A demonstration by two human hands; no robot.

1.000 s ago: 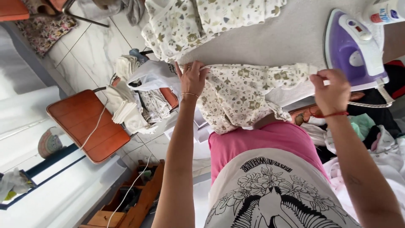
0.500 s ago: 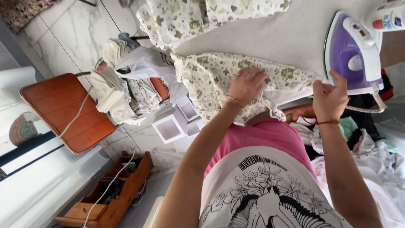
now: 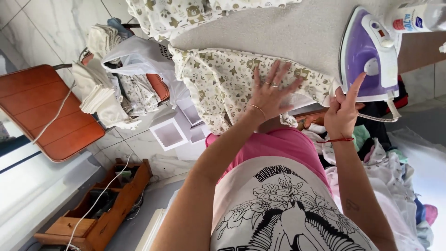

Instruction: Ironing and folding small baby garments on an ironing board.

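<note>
A cream patterned garment (image 3: 218, 76) lies over the near edge of the grey ironing surface (image 3: 297, 32). My left hand (image 3: 272, 90) rests flat on it, fingers spread. My right hand (image 3: 343, 110) is at the garment's right end, index finger raised against the base of a purple and white iron (image 3: 367, 53) standing upright; whether it pinches the cloth I cannot tell.
A spray bottle (image 3: 420, 16) lies beside the iron at the top right. More patterned cloth (image 3: 186, 14) lies at the far side. To the left stand a brown chair (image 3: 44, 109) and a stack of folded cloths (image 3: 100, 93). A wooden box (image 3: 100, 207) sits on the floor; clothes (image 3: 395, 162) are piled at right.
My left hand has slid from the garment's left part to its middle and now lies flat. My right hand has dropped from the garment's corner to the iron's base.
</note>
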